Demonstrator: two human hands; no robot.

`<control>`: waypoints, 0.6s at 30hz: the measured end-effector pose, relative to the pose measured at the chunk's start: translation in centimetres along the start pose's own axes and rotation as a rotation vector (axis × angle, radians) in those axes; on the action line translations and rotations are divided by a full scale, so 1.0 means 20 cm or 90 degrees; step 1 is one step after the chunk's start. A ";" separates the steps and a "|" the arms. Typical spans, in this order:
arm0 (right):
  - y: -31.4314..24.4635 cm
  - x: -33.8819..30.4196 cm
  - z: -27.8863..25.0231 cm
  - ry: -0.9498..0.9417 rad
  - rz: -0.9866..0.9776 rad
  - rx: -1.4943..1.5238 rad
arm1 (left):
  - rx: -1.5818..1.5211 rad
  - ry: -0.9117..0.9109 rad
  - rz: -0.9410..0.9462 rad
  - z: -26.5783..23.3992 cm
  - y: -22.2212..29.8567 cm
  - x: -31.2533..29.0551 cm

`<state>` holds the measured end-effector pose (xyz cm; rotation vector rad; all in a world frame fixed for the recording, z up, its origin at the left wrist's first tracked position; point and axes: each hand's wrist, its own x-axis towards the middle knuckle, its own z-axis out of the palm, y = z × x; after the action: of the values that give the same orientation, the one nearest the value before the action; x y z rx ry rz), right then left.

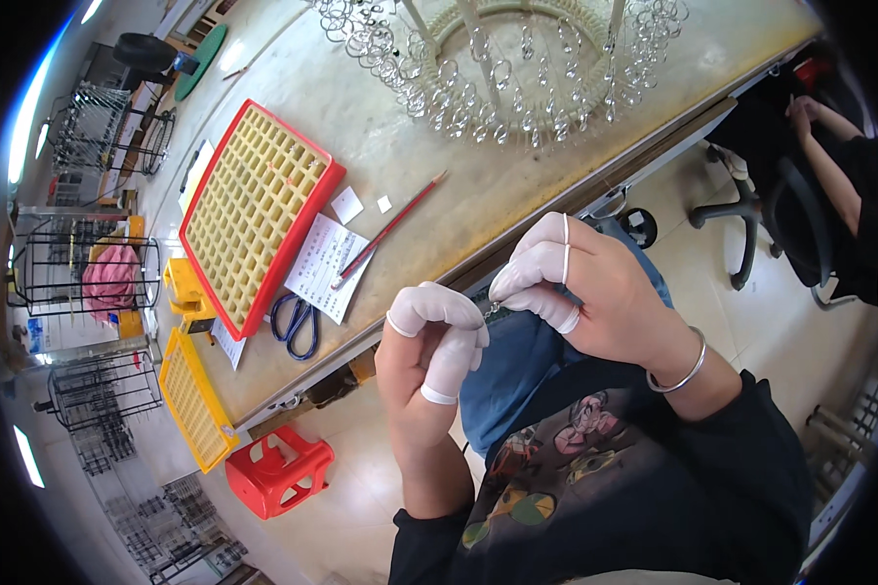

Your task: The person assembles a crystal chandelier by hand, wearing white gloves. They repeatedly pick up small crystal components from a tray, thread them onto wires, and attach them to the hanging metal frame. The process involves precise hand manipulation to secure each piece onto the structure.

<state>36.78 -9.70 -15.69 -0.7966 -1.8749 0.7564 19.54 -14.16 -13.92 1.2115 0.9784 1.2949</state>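
Small metallic piece (pixel 494 308), shiny, pinched between the fingertips of both hands, over the lap and just off the bench edge; its exact shape is too small to read. Left hand (pixel 421 346): thumb and index finger brought together in a pinch at the piece. Right hand (pixel 603 278): thumb and fingers likewise closed at the piece, from the other side. White finger cots (pixel 429 303) cover the working digits of both hands; silver bangle (pixel 696 371) on the right wrist.

Beneath the hands: blue jeans (pixel 502 395) and a black printed T-shirt (pixel 673 487).

Workbench (pixel 468 200), pale and stained, beyond the hands. Nearest on it: a red pencil (pixel 390 229), one end over a written paper sheet (pixel 319 258); two small white squares (pixel 346 205) near it; blue-handled scissors (pixel 298 327). Left of these, a red-rimmed tray (pixel 338 175) of beige cells, tilted in view. Far side: a ring-shaped stand hung with clear, drop-like pieces (pixel 498 73).

Farther out, left: yellow tray (pixel 195 400), red stool (pixel 278 473) on the floor, black wire racks (pixel 83 290). Right: black office chair (pixel 800 219) and a co-worker's hands (pixel 803 112).
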 end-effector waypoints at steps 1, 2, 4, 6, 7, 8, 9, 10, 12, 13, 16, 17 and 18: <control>0.01 0.00 -0.01 0.012 -0.005 -0.005 | 0.003 -0.004 -0.003 0.01 -0.01 0.01; 0.02 0.00 -0.02 0.025 -0.010 -0.011 | 0.005 -0.009 -0.006 0.02 -0.02 0.02; 0.02 0.01 -0.05 0.010 -0.002 -0.010 | 0.156 0.018 -0.046 0.04 0.02 0.02; 0.01 0.01 -0.10 -0.039 0.018 -0.019 | 0.280 0.032 -0.029 0.06 0.01 0.04; 0.01 0.00 -0.11 -0.047 0.017 -0.018 | 0.273 0.049 -0.039 0.08 -0.02 0.03; 0.02 0.00 -0.13 -0.054 0.020 -0.013 | 0.268 0.063 -0.056 0.10 -0.03 0.04; 0.03 -0.02 -0.15 -0.086 0.063 0.016 | 0.265 0.046 -0.048 0.11 -0.05 0.04; 0.02 -0.02 -0.20 -0.102 0.076 0.028 | 0.264 0.029 -0.042 0.11 -0.05 0.05; 0.02 -0.02 -0.28 -0.141 0.104 0.069 | 0.259 -0.006 -0.041 0.10 -0.06 0.07; 0.02 -0.03 -0.33 -0.179 0.131 0.088 | 0.252 -0.025 -0.040 0.10 -0.06 0.08; 0.01 -0.05 -0.56 -0.154 0.094 0.106 | 0.164 -0.076 0.019 0.07 -0.10 0.10; 0.07 -0.08 -0.64 -0.115 0.107 0.116 | 0.131 -0.076 0.021 0.05 -0.12 0.10; 0.08 -0.10 -0.72 -0.048 0.192 0.204 | 0.096 -0.079 0.020 0.03 -0.15 0.09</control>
<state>50.99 -7.99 -12.48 -0.8604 -1.6573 1.2557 20.74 -12.10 -16.63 1.4108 0.9840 1.1722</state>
